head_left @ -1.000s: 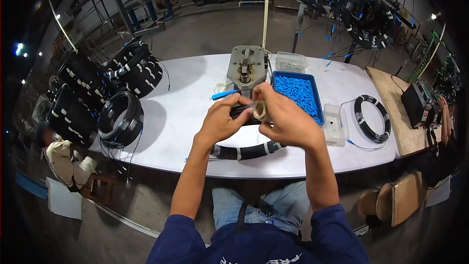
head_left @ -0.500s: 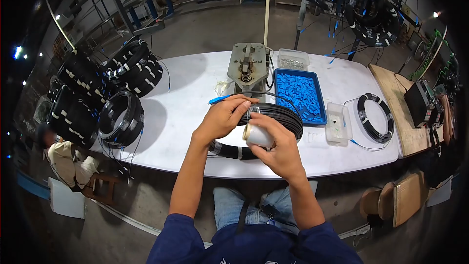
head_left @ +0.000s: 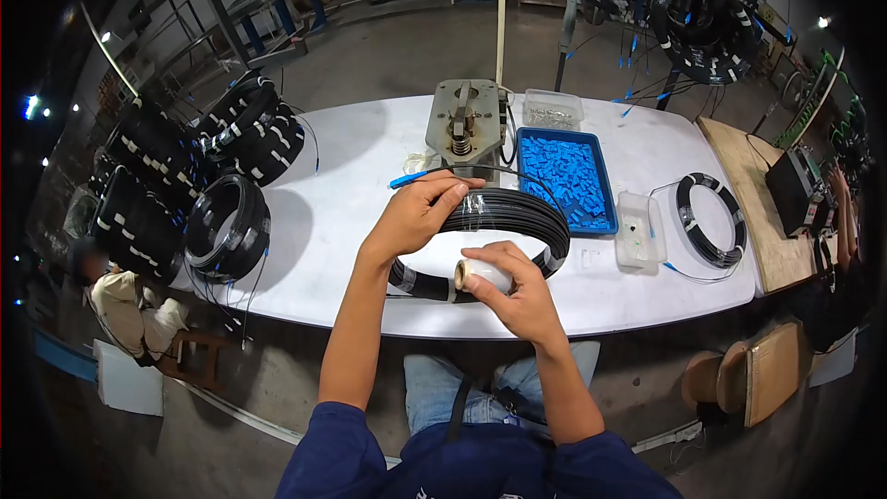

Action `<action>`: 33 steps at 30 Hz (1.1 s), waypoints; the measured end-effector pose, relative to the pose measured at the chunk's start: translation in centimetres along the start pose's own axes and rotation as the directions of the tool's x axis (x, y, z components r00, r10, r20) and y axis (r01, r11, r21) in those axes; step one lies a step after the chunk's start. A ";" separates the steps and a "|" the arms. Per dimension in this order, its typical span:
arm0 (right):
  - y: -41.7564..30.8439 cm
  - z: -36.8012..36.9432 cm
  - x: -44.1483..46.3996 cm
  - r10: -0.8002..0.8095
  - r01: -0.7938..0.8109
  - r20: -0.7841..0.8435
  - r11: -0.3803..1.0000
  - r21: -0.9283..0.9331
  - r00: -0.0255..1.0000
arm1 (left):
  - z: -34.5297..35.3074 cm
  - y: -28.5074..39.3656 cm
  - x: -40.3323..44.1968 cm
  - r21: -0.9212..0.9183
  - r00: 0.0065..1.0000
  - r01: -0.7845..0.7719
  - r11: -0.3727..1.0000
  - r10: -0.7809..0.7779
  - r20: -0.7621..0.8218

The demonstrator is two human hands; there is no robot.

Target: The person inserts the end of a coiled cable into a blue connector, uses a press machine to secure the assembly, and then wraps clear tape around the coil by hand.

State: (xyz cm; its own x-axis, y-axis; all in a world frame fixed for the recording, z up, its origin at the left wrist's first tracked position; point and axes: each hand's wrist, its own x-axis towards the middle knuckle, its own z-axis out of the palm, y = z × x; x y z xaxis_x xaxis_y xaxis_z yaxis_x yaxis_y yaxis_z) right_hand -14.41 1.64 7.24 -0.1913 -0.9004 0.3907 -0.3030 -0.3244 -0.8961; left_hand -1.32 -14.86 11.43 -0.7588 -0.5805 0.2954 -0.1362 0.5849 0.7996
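A coil of black cable [head_left: 519, 210] lies on the white table in front of me, with clear film wrapped around its far side. My left hand [head_left: 414, 214] is closed on the far left part of this coil, thumb on top. Just beyond those fingers a cable end with a blue connector [head_left: 407, 179] sticks out to the left. Inside the ring's opening, at its near side, my right hand [head_left: 525, 294] grips a roll of clear film [head_left: 488, 274], its hollow core facing left. Whether film still stretches from roll to coil I cannot tell.
Beyond the coil stands a metal press [head_left: 465, 120]. To its right are a blue tray [head_left: 565, 180] of small blue parts and clear plastic boxes [head_left: 639, 231]. Another cable coil [head_left: 710, 222] lies at right; several coils [head_left: 228, 226] stand at left. People sit at both sides.
My right hand has brought the film roll down and slightly left, away from the coil's far side into its opening. The left hand keeps its grip, shifted slightly left.
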 end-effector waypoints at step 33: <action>3.1 -0.2 3.3 -0.094 0.081 0.118 0.991 0.105 0.989 | -2.5 1.2 -0.9 0.172 0.992 -0.099 0.980 0.083 0.094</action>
State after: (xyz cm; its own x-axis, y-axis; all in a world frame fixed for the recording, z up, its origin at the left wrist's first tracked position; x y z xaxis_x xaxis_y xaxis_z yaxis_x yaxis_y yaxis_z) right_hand -16.16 -2.23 5.80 -0.0511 -0.8939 0.4453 -0.2174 -0.4252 -0.8786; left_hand 0.78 -15.09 13.46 -0.8242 -0.4738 0.3103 -0.1684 0.7281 0.6645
